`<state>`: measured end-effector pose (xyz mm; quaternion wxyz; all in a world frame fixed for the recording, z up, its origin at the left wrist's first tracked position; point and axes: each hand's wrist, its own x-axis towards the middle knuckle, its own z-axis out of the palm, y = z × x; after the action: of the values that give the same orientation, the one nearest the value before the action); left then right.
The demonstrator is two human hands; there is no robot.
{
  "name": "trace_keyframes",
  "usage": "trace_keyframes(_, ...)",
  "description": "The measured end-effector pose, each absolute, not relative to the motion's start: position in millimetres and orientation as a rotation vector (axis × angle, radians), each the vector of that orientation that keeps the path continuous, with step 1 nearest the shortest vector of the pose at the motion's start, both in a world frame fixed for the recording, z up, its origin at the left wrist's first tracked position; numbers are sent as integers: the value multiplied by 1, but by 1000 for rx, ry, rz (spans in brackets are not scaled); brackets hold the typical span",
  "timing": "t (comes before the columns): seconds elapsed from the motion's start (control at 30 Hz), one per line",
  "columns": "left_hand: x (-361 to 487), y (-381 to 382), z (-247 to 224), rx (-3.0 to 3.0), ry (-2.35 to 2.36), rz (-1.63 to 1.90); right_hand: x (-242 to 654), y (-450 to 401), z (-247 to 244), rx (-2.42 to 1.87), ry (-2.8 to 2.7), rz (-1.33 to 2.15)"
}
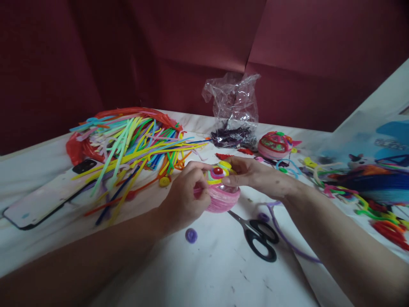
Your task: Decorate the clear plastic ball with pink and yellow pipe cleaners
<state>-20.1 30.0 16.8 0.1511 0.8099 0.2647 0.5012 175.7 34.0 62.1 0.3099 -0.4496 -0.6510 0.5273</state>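
Note:
Between my two hands sits a round ball wrapped in pink pipe cleaners [222, 201], its top carrying coloured coils of yellow, white and red. My left hand [188, 194] grips its left side with curled fingers. From the right, my right hand [246, 172] holds the top edge, the thumb pressed near the yellow coil. Part of the ball is hidden by the fingers. Just below it lie black-handled scissors [260, 238], their blades pointing toward the ball. A purple coil [191, 235] rests on the table nearby, and a second purple coil [263, 217] is beside the scissors.
At the left are a heap of colourful pipe cleaners [137, 140] and a phone [47, 196]. A clear plastic bag [234, 106] stands at the back. Another decorated pink ball [275, 145] sits back right. A purple pipe cleaner [287, 241] lies under my right forearm.

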Motion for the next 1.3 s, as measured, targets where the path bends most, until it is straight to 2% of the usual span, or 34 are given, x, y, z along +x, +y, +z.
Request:
trace_keyframes(0.57, -14, 36, 11, 1807, 1008, 1330, 179, 34, 58, -1192, -1728, 1382)
trace_keyframes(0.93, -20, 40, 20, 1657, 891, 1066, 179, 30, 62, -1228, -1756, 1347)
trace_keyframes(1.3, -17, 45, 19, 1716, 814, 1149, 178, 29, 61, -1208, -1746, 1367)
